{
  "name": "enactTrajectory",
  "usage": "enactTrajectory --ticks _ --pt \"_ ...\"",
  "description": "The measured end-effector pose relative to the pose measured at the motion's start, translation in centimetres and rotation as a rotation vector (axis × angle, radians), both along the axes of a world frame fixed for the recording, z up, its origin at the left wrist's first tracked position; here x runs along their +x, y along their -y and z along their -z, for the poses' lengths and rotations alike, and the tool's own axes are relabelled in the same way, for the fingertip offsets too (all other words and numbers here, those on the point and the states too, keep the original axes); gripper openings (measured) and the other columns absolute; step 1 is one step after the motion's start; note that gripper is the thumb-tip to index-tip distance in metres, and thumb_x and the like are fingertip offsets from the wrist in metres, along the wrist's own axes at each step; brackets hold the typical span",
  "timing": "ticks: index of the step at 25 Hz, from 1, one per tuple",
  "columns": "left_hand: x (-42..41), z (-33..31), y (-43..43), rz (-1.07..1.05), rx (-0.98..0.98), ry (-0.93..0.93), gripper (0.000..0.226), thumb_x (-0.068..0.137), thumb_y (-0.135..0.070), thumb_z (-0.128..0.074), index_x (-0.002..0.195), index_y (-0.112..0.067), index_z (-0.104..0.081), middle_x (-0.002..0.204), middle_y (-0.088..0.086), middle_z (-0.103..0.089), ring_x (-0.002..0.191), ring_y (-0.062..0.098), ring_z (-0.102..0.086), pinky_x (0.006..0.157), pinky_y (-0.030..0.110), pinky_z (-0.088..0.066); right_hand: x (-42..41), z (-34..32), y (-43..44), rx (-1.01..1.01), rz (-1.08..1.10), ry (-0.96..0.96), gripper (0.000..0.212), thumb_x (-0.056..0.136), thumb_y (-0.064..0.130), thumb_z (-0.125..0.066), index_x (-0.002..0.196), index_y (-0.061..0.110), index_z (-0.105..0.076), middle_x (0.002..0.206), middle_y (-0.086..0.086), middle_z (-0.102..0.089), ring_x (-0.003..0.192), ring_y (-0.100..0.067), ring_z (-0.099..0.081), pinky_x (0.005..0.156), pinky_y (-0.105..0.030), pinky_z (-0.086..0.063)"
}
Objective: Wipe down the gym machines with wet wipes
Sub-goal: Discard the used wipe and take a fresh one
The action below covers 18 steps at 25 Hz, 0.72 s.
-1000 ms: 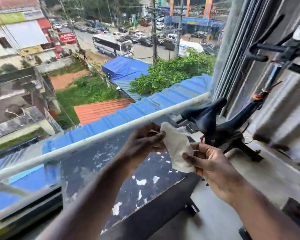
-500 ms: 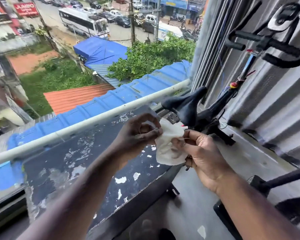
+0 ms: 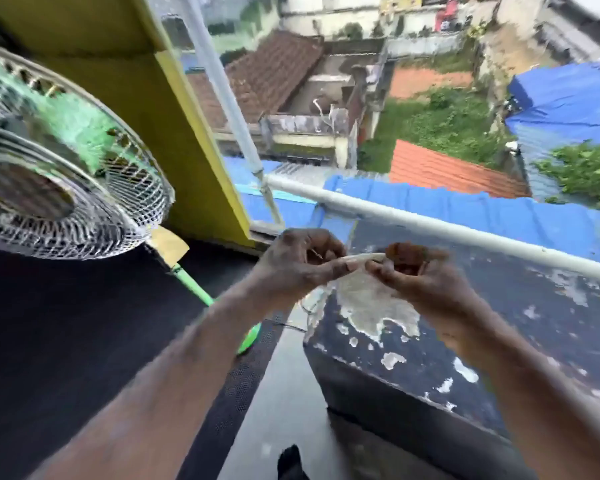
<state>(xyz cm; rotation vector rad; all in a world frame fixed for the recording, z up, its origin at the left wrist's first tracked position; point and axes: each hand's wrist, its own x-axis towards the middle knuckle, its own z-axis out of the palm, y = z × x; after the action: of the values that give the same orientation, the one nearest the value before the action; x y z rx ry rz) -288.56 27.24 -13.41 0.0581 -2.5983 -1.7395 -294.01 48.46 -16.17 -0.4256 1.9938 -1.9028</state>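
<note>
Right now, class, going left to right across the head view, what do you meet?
Fan → left hand → wipe → right hand. Both hands pinch the wipe.

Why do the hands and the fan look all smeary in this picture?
Head view: motion blur smears the left hand, the right hand, the wipe pinched between them and the fan, probably because the camera swings quickly. The daylight is soft, with no hard shadows, and the orange roof outside looks a little sharper.
</note>
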Motion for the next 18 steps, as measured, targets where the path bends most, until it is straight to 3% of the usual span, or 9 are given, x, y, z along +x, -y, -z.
enactTrajectory --ticks 1,4,6,8,10,13,16,18 --pt "2.3 -0.6 4.0 -0.152 -0.013 -0.037 0.021 0.083 -0.036 -0.085 0.089 -0.018 -0.075 0.075 -0.005 -0.068 0.068 0.009 -0.061 0.067 0.029 -0.048 0.0 -0.4 4.4 0.023 -0.064 -0.015 0.006 0.089 0.017 -0.083 0.09 0.023 -0.08 0.083 -0.009 -0.076 0.077 -0.019 -0.061 0.071 -0.034 -0.045" --pt "11.2 -1.6 16.2 -0.586 -0.023 -0.179 0.023 0.082 -0.036 -0.078 0.09 -0.014 -0.074 0.075 -0.013 -0.069 0.069 0.002 -0.06 0.07 0.025 -0.05 2.0 -1.9 18.2 -0.027 -0.323 -0.01 0.014 0.091 0.015 -0.08 0.097 0.003 -0.075 0.096 -0.028 -0.074 0.083 -0.022 -0.063 0.066 -0.027 -0.048" --pt "18.3 -1.7 23.1 -0.805 -0.06 -0.219 0.028 0.083 -0.036 -0.078 0.092 -0.01 -0.074 0.078 -0.01 -0.07 0.072 0.003 -0.061 0.071 0.027 -0.052 4.9 -2.5 27.2 -0.014 -0.539 -0.039 0.007 0.095 0.015 -0.076 0.088 0.012 -0.076 0.08 -0.014 -0.074 0.075 -0.014 -0.063 0.063 -0.024 -0.047" --pt "25.4 -1.3 28.9 -0.979 -0.103 -0.215 0.024 0.082 -0.037 -0.079 0.092 -0.014 -0.076 0.084 -0.005 -0.073 0.075 0.006 -0.064 0.074 0.032 -0.055 8.8 -2.6 36.1 -0.009 -0.711 -0.095 0.018 0.095 0.014 -0.075 0.079 0.023 -0.075 0.07 0.004 -0.071 0.068 -0.008 -0.062 0.06 -0.027 -0.053" --pt "32.5 -1.0 34.6 -1.15 -0.135 -0.217 0.021 0.082 -0.037 -0.079 0.09 -0.018 -0.076 0.087 -0.002 -0.074 0.077 0.008 -0.065 0.075 0.032 -0.056 13.8 -2.6 44.9 0.019 -0.845 -0.091 0.002 0.092 0.018 -0.078 0.092 0.019 -0.076 0.085 -0.003 -0.078 0.077 -0.016 -0.07 0.065 -0.04 -0.062" --pt "42.2 -1.4 42.5 -1.393 -0.191 -0.25 0.017 0.078 -0.036 -0.08 0.087 -0.023 -0.074 0.082 -0.005 -0.071 0.073 0.006 -0.063 0.071 0.02 -0.053 21.7 -4.0 57.6 0.027 -1.036 -0.107 0.012 0.087 0.022 -0.081 0.097 0.017 -0.077 0.088 -0.007 -0.079 0.077 -0.015 -0.072 0.059 -0.034 -0.06" --pt "49.6 -2.0 47.6 -1.561 -0.214 -0.246 0.017 0.077 -0.025 -0.085 0.086 -0.021 -0.071 0.079 -0.005 -0.067 0.065 -0.003 -0.058 0.064 0.01 -0.048 27.7 -5.3 67.2 0.002 -1.141 -0.124 0.009 0.091 0.016 -0.079 0.099 0.014 -0.077 0.09 -0.011 -0.078 0.077 -0.017 -0.072 0.066 -0.044 -0.064" --pt "54.3 -1.9 50.5 -1.659 -0.232 -0.229 0.018 0.077 -0.024 -0.084 0.088 -0.019 -0.07 0.08 -0.003 -0.066 0.063 -0.005 -0.058 0.063 0.009 -0.047 31.6 -5.4 73.5 0.001 -1.24 -0.11 0.003 0.094 0.014 -0.076 0.097 0.015 -0.077 0.091 -0.012 -0.078 0.077 -0.017 -0.072 0.063 -0.04 -0.063"
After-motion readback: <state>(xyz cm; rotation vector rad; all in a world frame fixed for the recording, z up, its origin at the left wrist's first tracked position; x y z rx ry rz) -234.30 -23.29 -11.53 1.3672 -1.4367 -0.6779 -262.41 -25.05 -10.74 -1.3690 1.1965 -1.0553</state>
